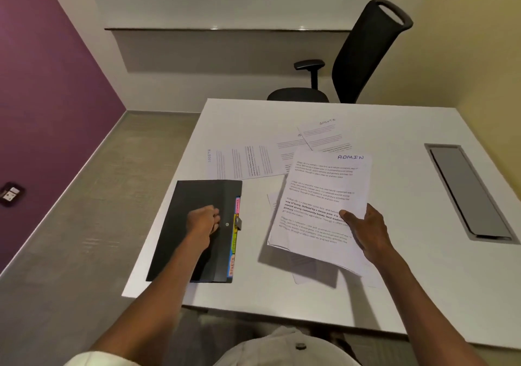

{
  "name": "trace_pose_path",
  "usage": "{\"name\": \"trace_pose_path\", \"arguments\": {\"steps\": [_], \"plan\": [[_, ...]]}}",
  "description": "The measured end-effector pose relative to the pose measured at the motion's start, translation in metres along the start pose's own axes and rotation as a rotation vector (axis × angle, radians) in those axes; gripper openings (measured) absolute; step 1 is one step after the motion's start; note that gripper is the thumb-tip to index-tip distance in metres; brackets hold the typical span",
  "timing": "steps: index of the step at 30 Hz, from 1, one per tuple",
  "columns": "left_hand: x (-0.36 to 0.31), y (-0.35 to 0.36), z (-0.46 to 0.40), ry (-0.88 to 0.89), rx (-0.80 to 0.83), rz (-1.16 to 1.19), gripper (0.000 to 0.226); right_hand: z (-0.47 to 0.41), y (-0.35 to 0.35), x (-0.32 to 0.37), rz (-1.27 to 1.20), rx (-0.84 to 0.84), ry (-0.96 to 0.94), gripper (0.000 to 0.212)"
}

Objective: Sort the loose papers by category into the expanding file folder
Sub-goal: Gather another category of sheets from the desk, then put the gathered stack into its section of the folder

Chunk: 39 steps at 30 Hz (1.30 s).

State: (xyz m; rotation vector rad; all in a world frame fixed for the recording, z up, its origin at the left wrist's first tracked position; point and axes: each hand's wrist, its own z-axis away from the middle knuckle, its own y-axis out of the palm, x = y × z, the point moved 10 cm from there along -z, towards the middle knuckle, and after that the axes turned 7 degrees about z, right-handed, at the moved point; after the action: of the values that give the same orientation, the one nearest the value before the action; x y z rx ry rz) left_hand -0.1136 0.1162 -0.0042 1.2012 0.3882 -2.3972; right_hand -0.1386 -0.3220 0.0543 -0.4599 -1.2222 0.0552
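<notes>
A black expanding file folder point(191, 252) lies closed on the white table's point(394, 128) left front, coloured index tabs point(235, 236) showing along its right edge. My left hand point(203, 220) rests on the folder's flap with curled fingers, beside the clasp point(238, 222). My right hand point(366, 229) holds a small stack of printed papers point(318, 193), raised off the table; the top sheet is marked "ADMIN". More loose sheets lie flat farther back: one sideways point(242, 162) and two overlapping, one headed "SPORTS" point(324, 135). Another sheet point(310, 276) lies under the held stack.
A grey cable hatch point(468, 193) is set into the table at the right. A black office chair point(352, 63) stands behind the far edge. The floor and a purple wall lie to the left, with a floor socket point(11, 193).
</notes>
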Motion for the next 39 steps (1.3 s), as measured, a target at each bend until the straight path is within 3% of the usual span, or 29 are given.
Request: {"name": "trace_pose_path", "arguments": {"steps": [7,13,19,23,26,34,39], "plan": [[0.008,0.006,-0.019,0.211,0.067,-0.359,0.027,0.018,0.014,0.004,0.132,-0.069,0.01,0.041],[0.015,0.044,-0.028,0.345,0.23,-0.737,0.044,0.023,0.019,0.001,0.198,-0.098,0.053,0.036],[0.028,0.061,-0.046,0.282,0.283,-0.717,0.042,0.027,0.029,-0.01,0.231,-0.078,0.087,0.035],[0.033,0.059,-0.061,0.353,0.317,-0.708,0.032,0.029,0.032,-0.008,0.233,-0.073,0.086,0.033],[0.031,0.057,-0.07,0.424,0.267,-0.764,0.014,0.026,0.034,-0.008,0.224,-0.059,0.096,0.033],[0.035,0.057,-0.082,0.43,-0.028,-1.156,0.077,0.008,0.044,-0.006,0.205,-0.022,0.1,0.036],[0.04,0.057,-0.078,0.447,-0.113,-1.115,0.078,-0.004,0.048,-0.002,0.146,0.01,0.089,0.034]]}}
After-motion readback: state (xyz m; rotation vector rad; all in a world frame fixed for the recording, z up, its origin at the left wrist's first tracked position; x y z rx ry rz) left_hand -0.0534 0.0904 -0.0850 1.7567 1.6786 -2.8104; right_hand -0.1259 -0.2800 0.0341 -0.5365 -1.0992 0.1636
